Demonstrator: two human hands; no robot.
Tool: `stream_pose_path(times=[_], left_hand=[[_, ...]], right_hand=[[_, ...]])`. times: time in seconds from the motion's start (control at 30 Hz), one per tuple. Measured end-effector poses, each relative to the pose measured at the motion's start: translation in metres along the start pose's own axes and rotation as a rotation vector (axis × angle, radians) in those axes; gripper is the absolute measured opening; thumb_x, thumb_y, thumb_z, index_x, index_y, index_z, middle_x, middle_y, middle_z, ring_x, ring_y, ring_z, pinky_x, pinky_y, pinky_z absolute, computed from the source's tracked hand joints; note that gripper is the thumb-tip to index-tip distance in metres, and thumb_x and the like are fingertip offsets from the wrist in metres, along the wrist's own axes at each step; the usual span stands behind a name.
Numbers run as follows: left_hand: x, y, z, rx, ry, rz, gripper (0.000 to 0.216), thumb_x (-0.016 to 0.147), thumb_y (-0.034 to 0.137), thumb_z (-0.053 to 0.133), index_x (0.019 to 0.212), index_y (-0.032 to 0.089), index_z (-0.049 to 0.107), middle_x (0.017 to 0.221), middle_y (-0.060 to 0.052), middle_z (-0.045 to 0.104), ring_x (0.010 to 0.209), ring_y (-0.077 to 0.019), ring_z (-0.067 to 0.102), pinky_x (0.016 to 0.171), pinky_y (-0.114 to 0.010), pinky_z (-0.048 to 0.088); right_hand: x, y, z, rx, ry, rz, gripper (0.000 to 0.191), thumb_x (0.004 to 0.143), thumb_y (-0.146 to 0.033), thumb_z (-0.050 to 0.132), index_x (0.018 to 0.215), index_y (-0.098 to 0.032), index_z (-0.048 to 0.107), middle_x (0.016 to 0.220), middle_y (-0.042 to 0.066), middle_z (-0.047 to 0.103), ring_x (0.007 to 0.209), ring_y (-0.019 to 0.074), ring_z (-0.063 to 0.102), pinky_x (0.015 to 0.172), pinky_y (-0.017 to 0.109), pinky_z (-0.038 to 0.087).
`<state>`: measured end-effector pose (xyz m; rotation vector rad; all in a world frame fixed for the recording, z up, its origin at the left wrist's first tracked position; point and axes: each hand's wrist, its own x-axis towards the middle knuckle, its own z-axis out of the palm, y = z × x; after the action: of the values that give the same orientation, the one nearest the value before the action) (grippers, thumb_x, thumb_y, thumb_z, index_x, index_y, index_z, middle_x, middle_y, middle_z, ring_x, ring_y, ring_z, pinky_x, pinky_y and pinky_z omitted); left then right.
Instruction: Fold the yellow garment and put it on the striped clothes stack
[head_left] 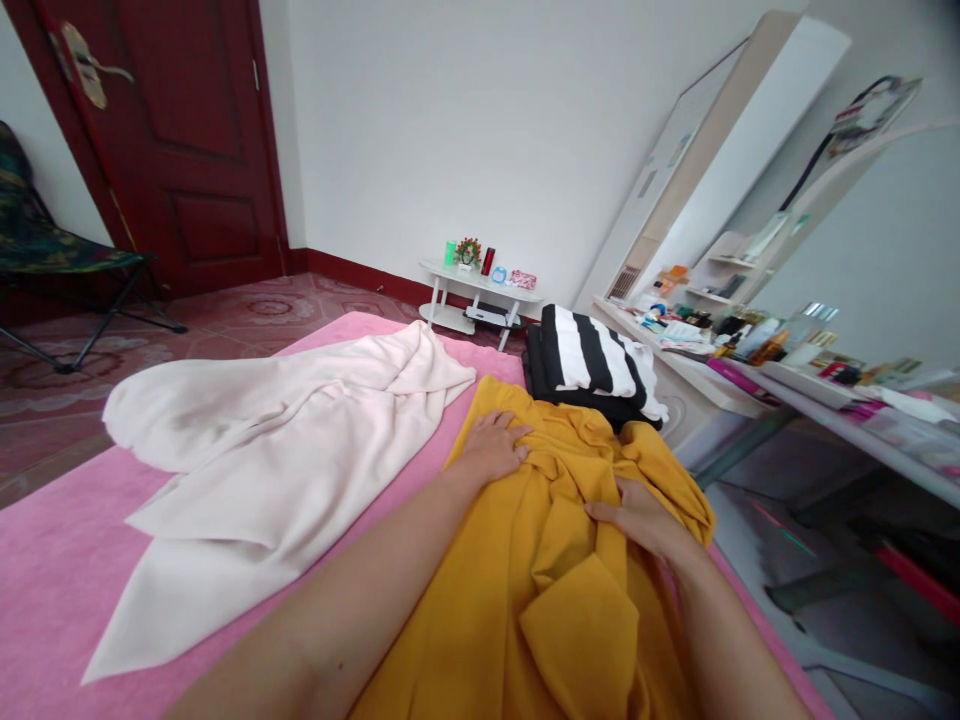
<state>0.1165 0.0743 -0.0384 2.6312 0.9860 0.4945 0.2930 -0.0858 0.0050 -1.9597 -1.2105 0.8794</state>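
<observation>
A long mustard-yellow garment [480, 600] with a sleeve and a wide tie belt lies spread on the pink bed cover [45, 600]. My left hand [495, 446] rests flat on its upper part, fingers apart. Lower down on the right, my right hand [641, 515] has its thumb on the cloth beside the tie and the sleeve, with a fold gathered at its fingers; some fingertips are hidden. To the left lies a loosely laid cream-white garment [300, 450]. Beyond the yellow one sits a folded stack of black clothes [536, 365] topped by a black-and-white striped piece [592, 350].
A dressing table [697, 375] crowded with bottles and a mirror [892, 240] stands along the right. Against the far wall is a small white side table [480, 279]. A dark red door [180, 130] and a camouflage folding chair [60, 250] are at the left.
</observation>
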Motion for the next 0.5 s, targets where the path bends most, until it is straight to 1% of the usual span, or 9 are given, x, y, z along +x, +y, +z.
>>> stream_pose_path(times=[0.07, 0.1, 0.2, 0.23, 0.3, 0.37, 0.4, 0.43, 0.5], left_hand=[[0.000, 0.000, 0.000, 0.003, -0.003, 0.002, 0.052, 0.088, 0.055, 0.037, 0.135, 0.036, 0.046, 0.149, 0.000, 0.034, 0.136, -0.0279, 0.027, 0.110, -0.049, 0.022], [0.000, 0.000, 0.000, 0.008, -0.001, 0.003, 0.054, 0.087, 0.058, 0.038, 0.135, 0.036, 0.045, 0.149, 0.000, 0.034, 0.136, -0.0285, 0.027, 0.110, -0.049, 0.022], [0.001, 0.000, 0.001, 0.027, 0.009, 0.001, 0.058, 0.085, 0.061, 0.039, 0.136, 0.034, 0.045, 0.149, -0.002, 0.034, 0.135, -0.0286, 0.028, 0.109, -0.049, 0.022], [0.002, 0.000, 0.002, 0.029, 0.009, 0.000, 0.058, 0.085, 0.061, 0.039, 0.135, 0.034, 0.045, 0.149, -0.002, 0.035, 0.135, -0.0283, 0.028, 0.109, -0.049, 0.022], [0.002, 0.000, 0.002, 0.025, 0.009, 0.000, 0.058, 0.085, 0.062, 0.037, 0.135, 0.034, 0.045, 0.148, -0.002, 0.035, 0.135, -0.0280, 0.028, 0.109, -0.050, 0.023], [0.001, 0.000, 0.003, 0.019, 0.006, 0.003, 0.058, 0.086, 0.063, 0.035, 0.136, 0.035, 0.045, 0.149, -0.002, 0.035, 0.136, -0.0282, 0.027, 0.108, -0.051, 0.023], [0.001, -0.001, 0.003, 0.017, 0.006, 0.002, 0.058, 0.086, 0.064, 0.034, 0.136, 0.035, 0.044, 0.149, -0.002, 0.035, 0.136, -0.0284, 0.027, 0.108, -0.051, 0.023], [0.001, -0.001, 0.003, 0.017, 0.006, 0.003, 0.058, 0.086, 0.063, 0.035, 0.136, 0.035, 0.044, 0.149, -0.002, 0.034, 0.136, -0.0284, 0.027, 0.108, -0.051, 0.022], [0.001, -0.001, 0.003, 0.016, 0.011, 0.002, 0.059, 0.085, 0.063, 0.037, 0.136, 0.034, 0.045, 0.149, -0.002, 0.035, 0.135, -0.0283, 0.027, 0.109, -0.049, 0.022]], right_hand=[[-0.007, -0.003, -0.003, -0.221, -0.019, -0.026, 0.024, 0.058, -0.029, 0.063, 0.080, -0.021, 0.066, 0.084, 0.006, 0.072, 0.079, 0.0280, 0.066, 0.068, 0.034, 0.050], [-0.010, -0.003, -0.005, -0.331, 0.007, -0.045, 0.025, 0.058, -0.028, 0.062, 0.082, -0.020, 0.066, 0.085, 0.007, 0.072, 0.079, 0.0277, 0.066, 0.067, 0.033, 0.049], [-0.020, 0.002, -0.012, -0.669, 0.153, -0.067, 0.030, 0.057, -0.022, 0.060, 0.087, -0.021, 0.065, 0.084, 0.007, 0.070, 0.079, 0.0269, 0.064, 0.062, 0.031, 0.042], [-0.024, 0.004, -0.017, -0.757, 0.184, -0.059, 0.029, 0.056, -0.020, 0.059, 0.085, -0.022, 0.064, 0.080, 0.006, 0.069, 0.076, 0.0258, 0.063, 0.060, 0.030, 0.039], [-0.033, 0.010, -0.031, -0.854, 0.184, -0.040, 0.021, 0.055, -0.017, 0.056, 0.074, -0.023, 0.063, 0.069, 0.003, 0.066, 0.066, 0.0216, 0.060, 0.055, 0.027, 0.034], [-0.043, 0.017, -0.044, -0.818, 0.174, -0.026, 0.006, 0.058, -0.018, 0.054, 0.060, -0.023, 0.057, 0.055, 0.000, 0.059, 0.055, 0.0173, 0.054, 0.051, 0.027, 0.029], [-0.049, 0.020, -0.049, -0.740, 0.176, -0.019, 0.005, 0.060, -0.021, 0.055, 0.054, -0.022, 0.053, 0.051, 0.000, 0.055, 0.051, 0.0162, 0.051, 0.050, 0.027, 0.029], [-0.054, 0.024, -0.051, -0.613, 0.181, -0.010, 0.012, 0.062, -0.025, 0.055, 0.052, -0.022, 0.051, 0.049, -0.001, 0.053, 0.050, 0.0158, 0.050, 0.049, 0.027, 0.031], [-0.064, 0.032, -0.048, -0.236, 0.182, 0.032, 0.017, 0.066, -0.034, 0.057, 0.055, -0.023, 0.052, 0.053, 0.001, 0.057, 0.051, 0.0169, 0.054, 0.050, 0.028, 0.038]])
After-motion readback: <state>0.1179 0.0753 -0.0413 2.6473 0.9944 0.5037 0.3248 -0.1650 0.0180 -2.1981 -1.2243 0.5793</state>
